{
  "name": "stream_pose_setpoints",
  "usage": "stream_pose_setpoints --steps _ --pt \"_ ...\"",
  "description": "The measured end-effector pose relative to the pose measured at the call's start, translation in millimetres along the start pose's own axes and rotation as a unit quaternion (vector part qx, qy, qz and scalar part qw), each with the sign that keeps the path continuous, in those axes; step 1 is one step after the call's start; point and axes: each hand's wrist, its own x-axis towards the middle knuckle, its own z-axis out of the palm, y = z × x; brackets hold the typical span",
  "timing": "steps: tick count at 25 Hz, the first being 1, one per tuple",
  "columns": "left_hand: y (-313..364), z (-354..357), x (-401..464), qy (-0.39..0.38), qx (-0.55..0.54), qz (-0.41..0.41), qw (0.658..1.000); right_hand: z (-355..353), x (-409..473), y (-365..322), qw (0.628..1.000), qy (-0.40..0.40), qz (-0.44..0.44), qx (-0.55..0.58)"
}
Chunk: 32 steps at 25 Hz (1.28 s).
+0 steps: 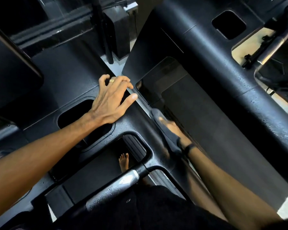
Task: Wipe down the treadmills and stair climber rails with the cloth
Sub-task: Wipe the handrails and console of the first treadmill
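I am looking down on a black treadmill console (70,80). My left hand (110,100), wearing a gold ring, rests on its right part with fingers spread and curled over the edge, holding nothing. My right hand (170,128) is blurred by motion and grips a dark grey cloth (169,138) pressed against the console's right edge, in the narrow gap beside the neighbouring treadmill (206,67). A black band sits on my right wrist. Water droplets dot the console surfaces.
A cup-holder recess (76,113) lies under my left wrist. A wet chrome handlebar (116,185) crosses below, with my bare foot (124,161) on the belt beneath. The neighbouring machine has a second recess (229,24) and a chrome grip (273,47) at top right.
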Motion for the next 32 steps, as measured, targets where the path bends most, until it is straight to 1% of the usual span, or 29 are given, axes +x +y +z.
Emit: stream_pose_setpoints --steps 1,2,3,4,5,6,7,8,9,11,12,13,14,16,17,18,19,20,21,22,23,24,25,26,28,30,31,32 --pt "-0.9 0.9 -0.8 0.003 0.001 -0.003 1.0 -0.6 -14.7 21.3 0.999 -0.009 0.014 -0.04" --pt "-1.0 1.8 0.0 0.006 -0.001 -0.003 1.0 -1.3 -26.5 35.7 0.998 0.003 0.052 -0.041" --pt "-0.3 2.6 1.5 0.007 -0.005 0.0 1.0 1.6 -38.8 42.8 0.994 0.044 0.081 -0.05" --pt "-0.2 4.1 2.8 0.006 -0.013 0.0 1.0 11.6 -48.7 41.3 0.986 0.112 0.098 -0.079" --pt "-0.6 5.4 3.8 0.009 -0.019 -0.001 1.0 22.7 -55.4 28.7 0.97 0.179 0.081 -0.144" --pt "-0.9 5.7 3.7 0.013 -0.022 -0.003 1.0 36.8 -56.8 10.2 0.953 0.226 0.055 -0.193" --pt "-1.9 5.3 3.2 0.014 -0.02 -0.004 1.0 47.7 -48.7 -8.3 0.942 0.263 0.023 -0.209" --pt "-2.9 5.2 2.6 0.013 -0.014 -0.004 1.0 51.3 -33.9 -26.6 0.941 0.276 -0.007 -0.193" --pt "-2.1 4.7 2.5 0.01 -0.007 -0.002 1.0 46.8 -15.2 -42.5 0.957 0.245 -0.022 -0.156" --pt "1.1 2.7 2.3 0.002 0.004 0.001 1.0 25.3 28.5 -59.4 0.986 0.156 -0.038 -0.042" --pt "1.9 1.6 2.6 0.0 0.005 0.001 1.0 15.3 49.3 -55.2 0.995 0.099 -0.029 0.006" --pt "2.3 0.9 1.9 -0.003 0.004 0.001 1.0 9.5 58.5 -45.1 0.999 0.04 -0.011 0.03" --pt "2.0 1.1 1.1 -0.004 0.005 0.0 1.0 7.6 59.5 -29.0 0.999 0.005 0.004 0.047" --pt "-0.3 3.2 -0.2 -0.004 0.008 0.001 1.0 9.5 38.8 13.9 0.991 -0.012 0.048 0.122" --pt "-2.2 3.2 -0.2 -0.002 0.005 0.002 1.0 9.9 18.8 34.6 0.987 -0.003 0.066 0.147" --pt "-2.9 3.2 0.4 0.001 0.002 0.001 1.0 10.3 -2.1 52.7 0.989 0.024 0.07 0.131" --pt "-2.4 3.3 1.8 0.004 0.0 0.002 1.0 10.5 -24.7 63.3 0.994 0.06 0.056 0.073" --pt "-1.2 3.5 3.0 0.002 -0.002 0.005 1.0 12.3 -44.6 65.9 0.993 0.112 0.031 -0.028" --pt "-0.3 3.7 3.7 -0.002 -0.005 0.009 1.0 17.1 -59.6 57.9 0.977 0.175 -0.011 -0.12" --pt "-0.7 3.3 4.2 -0.004 -0.009 0.014 1.0 26.4 -66.8 41.2 0.954 0.225 -0.056 -0.192" --pt "-1.2 2.8 3.9 -0.005 -0.011 0.017 1.0 38.5 -67.7 20.0 0.931 0.262 -0.085 -0.239" --pt "-1.5 2.2 3.3 -0.005 -0.011 0.019 1.0 49.0 -61.7 -4.2 0.916 0.293 -0.102 -0.255" --pt "-1.2 1.6 3.0 -0.005 -0.009 0.02 1.0 54.0 -48.4 -27.6 0.913 0.307 -0.111 -0.246" --pt "-0.4 0.5 3.1 -0.007 -0.007 0.02 1.0 54.3 -30.9 -47.0 0.921 0.298 -0.113 -0.222" --pt "1.7 -1.7 2.6 -0.012 -0.001 0.018 1.0 39.6 11.8 -68.8 0.96 0.219 -0.102 -0.14" --pt "3.2 -2.1 1.6 -0.016 0.002 0.023 1.0 16.9 45.6 -62.9 0.993 0.102 -0.053 0.0" --pt "2.0 -0.8 -0.1 -0.018 0.002 0.022 1.0 11.5 50.4 -53.8 0.997 0.05 -0.033 0.039" --pt "1.1 0.1 -1.0 -0.015 0.002 0.024 1.0 9.2 44.8 -39.3 0.998 0.025 -0.02 0.05"
